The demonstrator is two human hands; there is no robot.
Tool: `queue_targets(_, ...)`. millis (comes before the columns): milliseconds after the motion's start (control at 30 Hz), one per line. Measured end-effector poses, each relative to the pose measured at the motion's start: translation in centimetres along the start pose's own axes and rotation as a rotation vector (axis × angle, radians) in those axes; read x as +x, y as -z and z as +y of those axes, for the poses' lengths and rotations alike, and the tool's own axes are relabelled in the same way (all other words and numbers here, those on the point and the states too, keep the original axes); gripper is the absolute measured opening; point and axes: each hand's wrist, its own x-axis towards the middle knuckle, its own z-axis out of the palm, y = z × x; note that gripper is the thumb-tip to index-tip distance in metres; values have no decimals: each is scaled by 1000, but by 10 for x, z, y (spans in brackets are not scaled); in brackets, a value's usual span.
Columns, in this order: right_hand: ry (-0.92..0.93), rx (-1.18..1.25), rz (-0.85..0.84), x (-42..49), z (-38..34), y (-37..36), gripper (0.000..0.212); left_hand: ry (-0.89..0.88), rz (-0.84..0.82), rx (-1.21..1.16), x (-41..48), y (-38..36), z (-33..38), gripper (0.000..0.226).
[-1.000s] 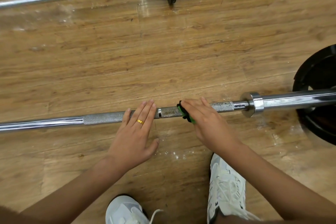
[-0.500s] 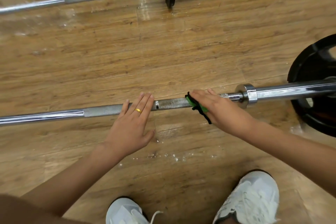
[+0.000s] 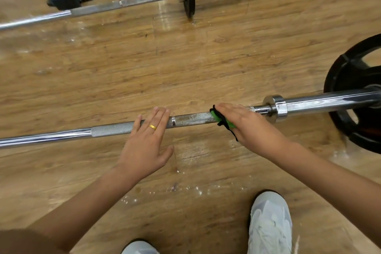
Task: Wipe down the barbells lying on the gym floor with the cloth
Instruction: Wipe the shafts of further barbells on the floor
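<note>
Right hand (image 3: pixel 245 123) is pressing the green black-edged cloth (image 3: pixel 223 122) onto the near chrome knurled barbell (image 3: pixel 191 119); left hand (image 3: pixel 144 142) is lying flat, fingers spread, beside it. Risk: bar rolling, pinching fingers.

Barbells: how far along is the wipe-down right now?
Nothing looks finished. In hand: the right hand presses the green cloth on the near barbell close to its collar, while the left hand steadies the shaft. Left: its speckled knurling, the shaft leftward, and the far barbell, untouched.
</note>
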Motion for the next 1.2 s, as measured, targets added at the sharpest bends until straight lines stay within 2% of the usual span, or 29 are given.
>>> queue_targets(367,40,-85,99,20,1,-11,60,-7,-6,37,15,4,-2,95)
queue_targets(533,159,-168,81,30,-6,-16,70,-6,-60,52,23,8,-3,99)
queue_targets(667,70,-133,64,28,10,-5,71,18,-49,169,23,18,-12,97)
queue_targets(767,27,-76,53,31,7,-5,65,125,-54,109,13,16,-21,99)
queue_targets(933,71,-60,42,48,-17,-19,57,125,-42,35,11,7,-22,102)
queue_targets(1067,93,-55,37,48,-21,-24,64,120,-26,23,8,6,-24,103)
queue_targets(1200,-24,-58,95,31,-13,-16,71,91,7,18,5,3,-27,103)
